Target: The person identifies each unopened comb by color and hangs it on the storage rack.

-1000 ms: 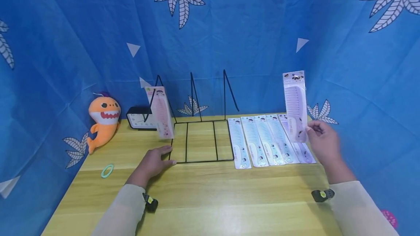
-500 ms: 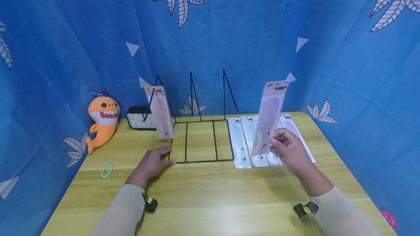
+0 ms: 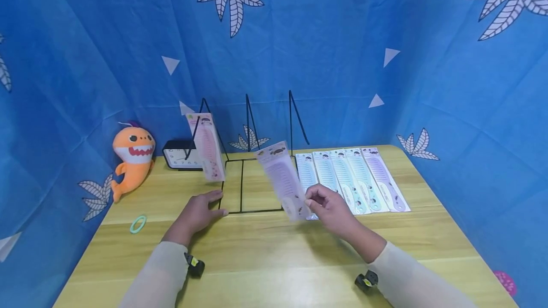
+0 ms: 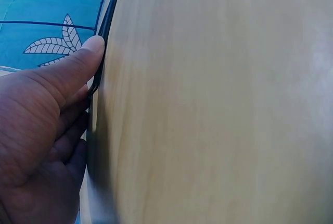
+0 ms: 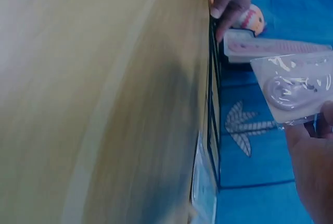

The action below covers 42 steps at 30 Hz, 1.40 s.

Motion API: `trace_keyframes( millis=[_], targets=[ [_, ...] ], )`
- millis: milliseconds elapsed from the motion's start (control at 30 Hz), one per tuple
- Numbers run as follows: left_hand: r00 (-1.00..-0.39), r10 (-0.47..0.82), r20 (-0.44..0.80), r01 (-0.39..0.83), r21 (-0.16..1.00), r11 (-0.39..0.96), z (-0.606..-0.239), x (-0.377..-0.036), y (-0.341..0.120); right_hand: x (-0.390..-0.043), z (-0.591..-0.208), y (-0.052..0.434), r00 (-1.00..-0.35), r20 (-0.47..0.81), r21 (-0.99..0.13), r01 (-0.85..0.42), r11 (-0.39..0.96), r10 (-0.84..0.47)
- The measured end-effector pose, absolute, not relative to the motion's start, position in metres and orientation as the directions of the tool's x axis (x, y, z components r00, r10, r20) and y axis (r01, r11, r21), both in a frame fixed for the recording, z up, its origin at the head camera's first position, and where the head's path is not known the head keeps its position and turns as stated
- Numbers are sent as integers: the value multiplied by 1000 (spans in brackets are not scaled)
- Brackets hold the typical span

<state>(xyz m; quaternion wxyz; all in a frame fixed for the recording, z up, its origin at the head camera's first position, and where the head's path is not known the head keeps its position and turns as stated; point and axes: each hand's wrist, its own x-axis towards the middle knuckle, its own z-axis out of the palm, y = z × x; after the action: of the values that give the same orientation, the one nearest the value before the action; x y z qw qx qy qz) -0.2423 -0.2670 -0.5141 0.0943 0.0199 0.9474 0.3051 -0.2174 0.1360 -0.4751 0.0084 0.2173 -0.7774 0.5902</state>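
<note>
My right hand pinches the lower end of a purple packaged comb and holds it tilted over the right part of the black wire rack. The right wrist view shows the pack's handle end against my fingers. My left hand rests flat on the table at the rack's front left corner. Its thumb lies along the wire. A pink packaged comb leans upright in the rack's left slot.
Several packaged combs lie in a row right of the rack. An orange shark plush, a black clock and a green hair ring sit at the left. Blue cloth walls enclose the wooden table.
My right hand carried the purple comb from above the row at the right, down and leftward, to the rack. The left hand stayed at the rack's corner.
</note>
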Motion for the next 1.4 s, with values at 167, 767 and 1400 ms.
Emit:
trace_keyframes(
  millis=[167, 767, 1400],
  targets=[
    [-983, 100, -151, -7, 585, 811, -517, -243, -268, -219, -477, 118, -904, 281, -898, -366, 243, -322],
    [-982, 114, -150, 5, 585, 811, -516, -243, -268, -232, -481, 91, -962, 166, -909, -234, 344, -216],
    [-983, 87, -164, -25, 580, 815, -516, -243, -268, -305, -481, 32, -984, 131, -951, -159, 264, -120]
  ],
)
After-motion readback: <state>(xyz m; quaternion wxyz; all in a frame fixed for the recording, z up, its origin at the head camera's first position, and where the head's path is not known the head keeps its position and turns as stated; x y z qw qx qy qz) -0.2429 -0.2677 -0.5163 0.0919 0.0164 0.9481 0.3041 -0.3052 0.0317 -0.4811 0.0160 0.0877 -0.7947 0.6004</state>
